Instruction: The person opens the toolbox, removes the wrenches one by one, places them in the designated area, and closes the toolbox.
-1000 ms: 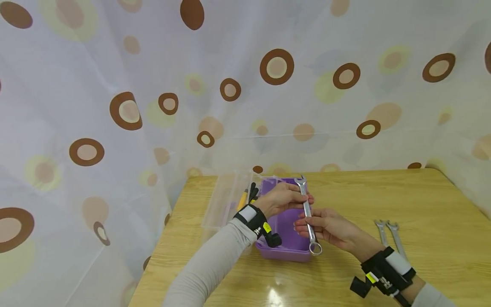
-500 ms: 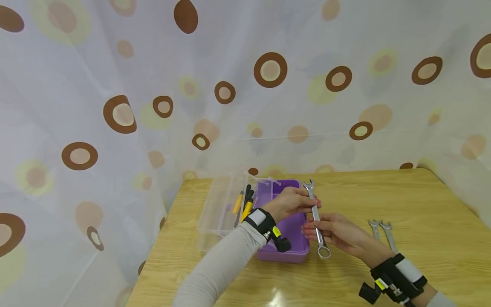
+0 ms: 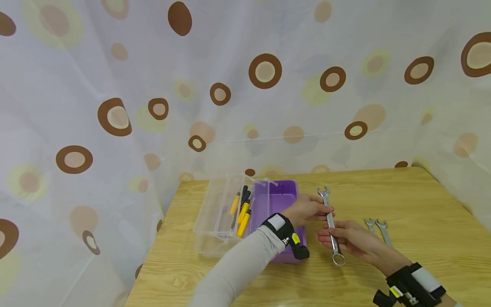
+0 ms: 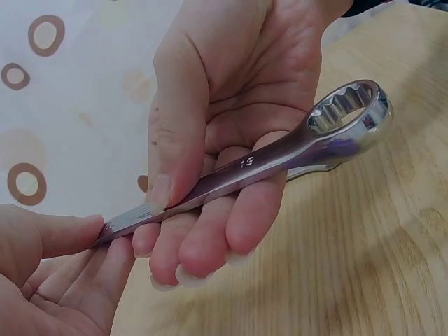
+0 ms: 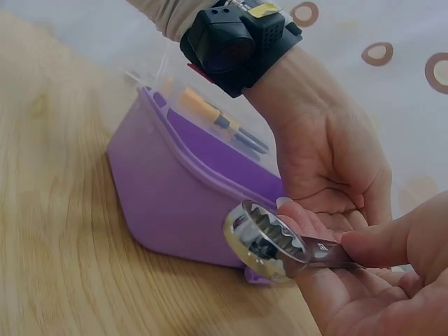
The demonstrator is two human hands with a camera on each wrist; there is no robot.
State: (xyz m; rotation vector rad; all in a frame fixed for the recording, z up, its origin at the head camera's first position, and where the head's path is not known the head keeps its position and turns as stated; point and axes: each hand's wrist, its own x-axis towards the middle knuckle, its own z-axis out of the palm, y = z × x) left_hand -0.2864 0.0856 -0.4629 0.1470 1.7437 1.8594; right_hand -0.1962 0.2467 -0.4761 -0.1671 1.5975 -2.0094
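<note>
Wrench [image 3: 330, 220] in two hands, lifted above the desk [image 3: 429, 273] just to the right of a purple box [image 5: 175, 196]. At left, a clear plastic container [image 3: 212, 213] sits against that box, with yellow-handled tools [image 3: 244, 211] lying lengthwise in it, probably grouped so their handles line up; whether it is the box's lid cannot be told. The left hand [image 3: 307, 208] pinches the shaft toward the forked end, which points away from the person. The right hand [image 3: 354, 241] pinches it nearer the ring end, thumb above and fingers beneath, a two-point grip likely meant to steady the long shaft and leave both heads free. At far right, two other wrenches [image 3: 385, 234] rest side by side on the desk, perhaps set apart as a matching kind, their lower ends hidden by the right arm.
</note>
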